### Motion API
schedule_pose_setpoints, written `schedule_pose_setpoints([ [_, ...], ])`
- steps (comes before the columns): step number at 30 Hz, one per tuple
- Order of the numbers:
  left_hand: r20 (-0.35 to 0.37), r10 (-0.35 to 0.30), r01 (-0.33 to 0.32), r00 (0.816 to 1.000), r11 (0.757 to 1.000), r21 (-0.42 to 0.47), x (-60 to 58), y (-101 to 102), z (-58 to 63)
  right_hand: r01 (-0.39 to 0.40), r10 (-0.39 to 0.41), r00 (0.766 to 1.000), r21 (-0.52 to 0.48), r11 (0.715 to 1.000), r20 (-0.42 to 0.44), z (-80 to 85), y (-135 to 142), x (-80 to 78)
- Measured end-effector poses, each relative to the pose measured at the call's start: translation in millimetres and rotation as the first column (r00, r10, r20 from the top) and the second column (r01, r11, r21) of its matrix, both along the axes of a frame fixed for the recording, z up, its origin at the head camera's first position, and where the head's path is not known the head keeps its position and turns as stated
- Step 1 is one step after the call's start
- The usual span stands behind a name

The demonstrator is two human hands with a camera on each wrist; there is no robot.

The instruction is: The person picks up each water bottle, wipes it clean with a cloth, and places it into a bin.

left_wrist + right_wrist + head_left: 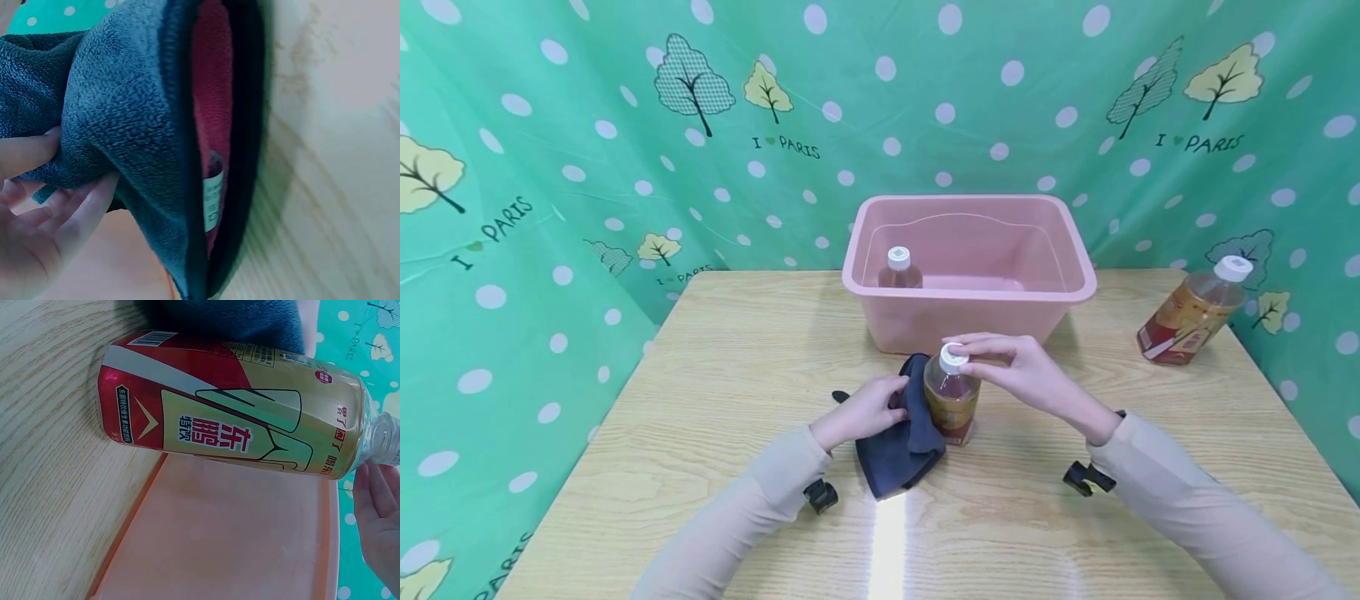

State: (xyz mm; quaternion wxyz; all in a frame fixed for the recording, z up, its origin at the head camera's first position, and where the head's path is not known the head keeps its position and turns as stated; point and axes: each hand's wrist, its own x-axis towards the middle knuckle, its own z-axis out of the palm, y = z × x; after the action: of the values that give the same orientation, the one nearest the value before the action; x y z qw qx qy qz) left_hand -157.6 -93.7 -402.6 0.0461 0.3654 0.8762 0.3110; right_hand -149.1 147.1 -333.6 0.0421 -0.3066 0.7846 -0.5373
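My left hand (868, 408) grips a dark blue-grey cloth (887, 458) against the left side of a drink bottle (951, 408). In the left wrist view the cloth (125, 94) hangs folded from thumb and fingers, its reddish inner face and a white tag (212, 200) showing in the fold. The fingers of my right hand (1018, 367) hold the bottle's white cap (953, 358) from above. The right wrist view shows the bottle's red and gold label (219, 419) facing that camera, with the right hand (378, 519) at its neck end.
Just behind the bottle stands a pink bin (970, 321) with another white-capped bottle (900, 271) inside at its left. A third bottle (1191, 317) stands near the right edge of the wooden table (700, 417). Green dotted curtains (925, 83) hang behind.
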Motion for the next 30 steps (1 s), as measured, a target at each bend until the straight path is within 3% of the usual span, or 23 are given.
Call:
schedule_pose_setpoints([
  [5,0.004,0.007,-0.007,1.0,1.0,-0.004,0.4,0.8,-5.2,0.006,-0.006,1.0,-0.002,1.0,0.005,0.3,-0.2,0.3],
  [13,0.014,0.016,-0.016,1.0,1.0,-0.015,3.0,0.1,-3.7,0.005,-0.005,1.0,-0.003,1.0,0.015,0.7,-0.2,0.6],
  [30,-0.026,0.041,-0.039,0.999,0.996,0.082,6.5,-2.2,33.9,-0.001,0.001,1.0,-0.024,1.0,0.002,-0.6,-0.7,0.0],
])
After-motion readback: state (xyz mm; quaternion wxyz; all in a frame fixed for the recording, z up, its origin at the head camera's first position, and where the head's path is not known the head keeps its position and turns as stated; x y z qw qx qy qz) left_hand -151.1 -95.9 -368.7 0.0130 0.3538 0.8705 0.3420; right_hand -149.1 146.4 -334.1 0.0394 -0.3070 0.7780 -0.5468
